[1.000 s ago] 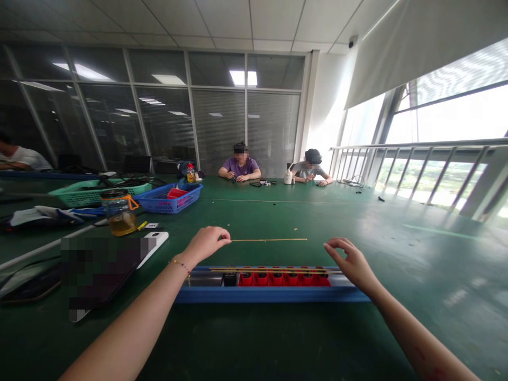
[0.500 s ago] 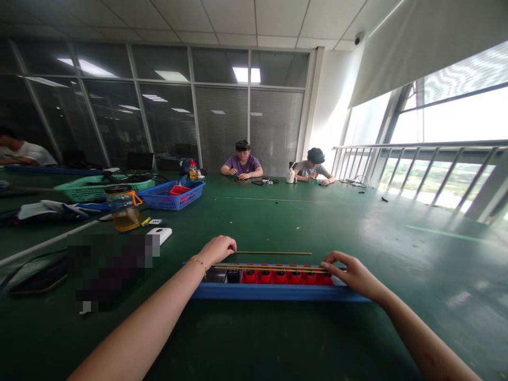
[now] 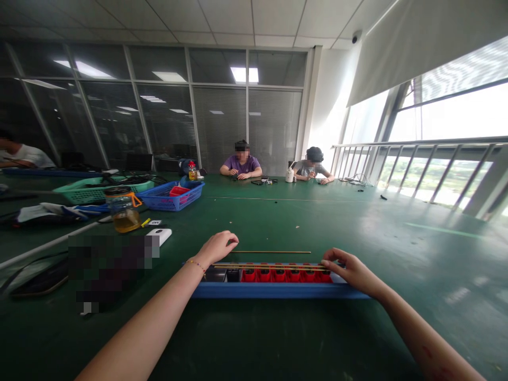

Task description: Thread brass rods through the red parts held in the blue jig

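A long blue tray (image 3: 281, 290) lies in front of me, holding a row of red cups (image 3: 264, 276) with dark contents and a black cup (image 3: 233, 275) at the left. Thin wooden sticks (image 3: 273, 268) lie lengthwise across the tops of the cups. My right hand (image 3: 349, 267) is at their right ends, thumb and fingers pinched on them. Beyond the tray, another thin stick (image 3: 273, 252) rests on the green table. Its left end is near my left hand (image 3: 216, 247), which is over the tray's back left corner with thumb and fingertips slightly apart.
To the left are a white device (image 3: 161, 235), a jar of amber liquid (image 3: 125, 211), a blue basket (image 3: 170, 198) with a red container, and a green basket (image 3: 101, 189). Two people (image 3: 241, 165) sit across the table (image 3: 317, 222), another at far left. Railings line the right.
My left hand has risen slightly and its thumb and fingers have parted near the far stick's left end. My right hand and the sticks on the tray stay nearly in place.
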